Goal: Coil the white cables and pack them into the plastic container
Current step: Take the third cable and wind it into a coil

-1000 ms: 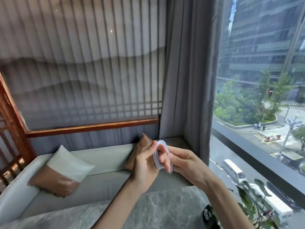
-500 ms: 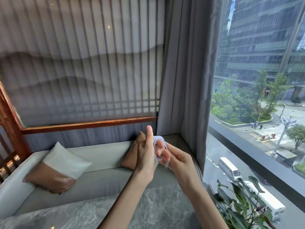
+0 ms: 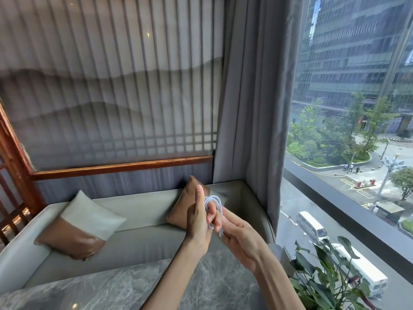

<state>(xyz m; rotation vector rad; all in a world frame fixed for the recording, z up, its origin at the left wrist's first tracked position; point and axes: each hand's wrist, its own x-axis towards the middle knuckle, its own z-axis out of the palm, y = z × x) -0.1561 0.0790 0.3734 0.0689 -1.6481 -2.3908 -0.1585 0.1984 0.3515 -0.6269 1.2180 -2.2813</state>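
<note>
A small coil of white cable (image 3: 214,202) is held up in front of me, above the grey marble table (image 3: 125,285). My left hand (image 3: 197,217) holds the coil with its fingers pointing up, the loops wound round them. My right hand (image 3: 237,231) pinches the loose end of the cable just below the coil, touching the left hand's fingers. The lower part of the coil is hidden between the two hands. No plastic container is in view.
Beyond the table runs a grey bench sofa (image 3: 143,240) with two brown-and-pale cushions (image 3: 80,227). A grey curtain (image 3: 252,108) hangs at the right beside a large window. A leafy plant (image 3: 324,276) stands at the lower right.
Both hands have stayed together on the coil while my right hand worked the cable end lower around the loops. My view has shifted slightly; the plant shows more.
</note>
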